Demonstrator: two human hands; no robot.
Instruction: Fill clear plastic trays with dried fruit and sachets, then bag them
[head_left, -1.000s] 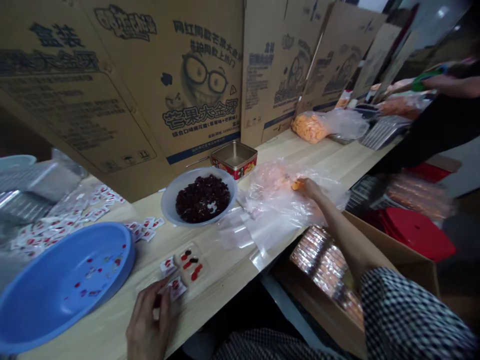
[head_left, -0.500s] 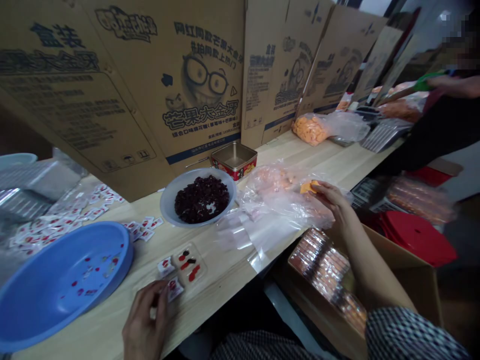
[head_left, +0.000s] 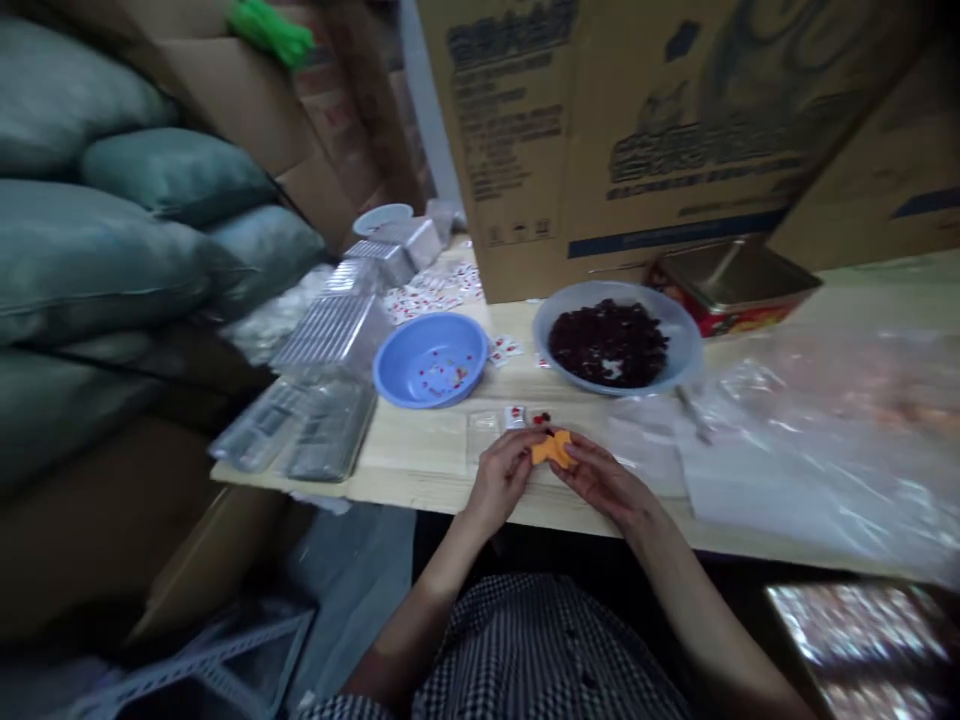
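Observation:
My left hand [head_left: 501,478] and my right hand [head_left: 604,482] meet over the table's front part, both with closed fingers on orange pieces [head_left: 553,450]. Behind and partly under them lies a clear plastic tray [head_left: 484,432], with a small white packet [head_left: 515,417] and red and dark pieces [head_left: 541,418] beside the fingers. Part of the tray is hidden by the hands. A whitish bowl of dark red pieces [head_left: 609,343] stands behind my right hand. Left of it is a blue basin [head_left: 430,360] with small scraps inside.
Stacked clear trays [head_left: 330,425] stand at the table's left end. A red tin [head_left: 739,285] and large plastic bags [head_left: 832,440] lie to the right. Tall cardboard [head_left: 525,150] stands behind. Full sacks [head_left: 172,170] are piled at far left. Shiny packs [head_left: 862,625] sit below right.
The view has swung left. My right hand has come from the plastic bag to my left hand with orange pieces. My left hand has let go of the small packet.

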